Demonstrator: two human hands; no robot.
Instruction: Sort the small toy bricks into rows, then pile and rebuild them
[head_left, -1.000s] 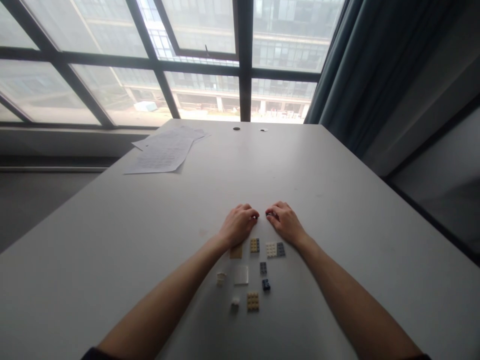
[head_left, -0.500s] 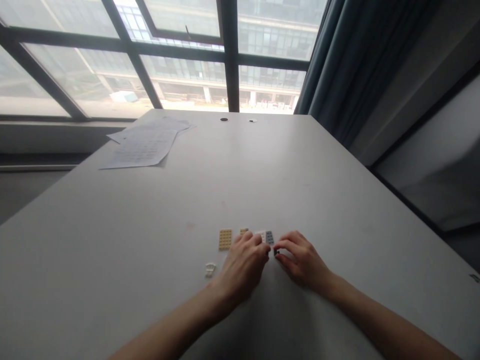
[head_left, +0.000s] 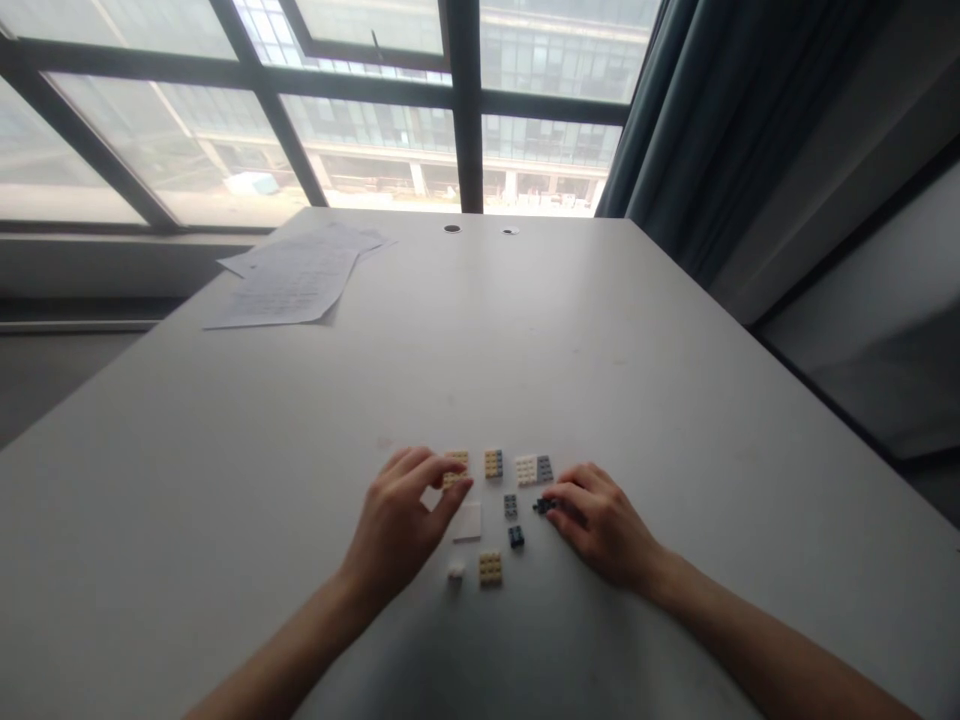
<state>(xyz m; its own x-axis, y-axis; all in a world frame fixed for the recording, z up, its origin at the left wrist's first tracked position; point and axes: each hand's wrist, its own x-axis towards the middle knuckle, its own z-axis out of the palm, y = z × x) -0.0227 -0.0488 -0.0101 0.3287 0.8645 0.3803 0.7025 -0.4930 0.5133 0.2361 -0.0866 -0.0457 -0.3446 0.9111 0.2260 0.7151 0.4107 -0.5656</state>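
Observation:
My right hand [head_left: 592, 515] pinches a small dark piece [head_left: 543, 506] at the right of a group of toy bricks. My left hand [head_left: 405, 510] is at the group's left, thumb and forefinger apart, partly over a tan plate [head_left: 457, 462]. Beside that plate lie a tan and blue-grey piece [head_left: 493, 463] and a white and grey piece [head_left: 533, 470]. Nearer are a grey brick [head_left: 511, 506], a dark blue brick [head_left: 516, 537], a flat white tile [head_left: 468, 522], a small white piece [head_left: 455, 573] and a tan brick [head_left: 490, 569].
Printed papers [head_left: 292, 280] lie at the far left of the white table [head_left: 480, 370]. Two round holes are near its far edge, below a large window. A dark curtain [head_left: 705, 130] hangs at the right.
My left hand has moved left, away from my right hand, uncovering several bricks and the white tile. My right hand stays nearly in place with the dark piece. The view has shifted slightly.

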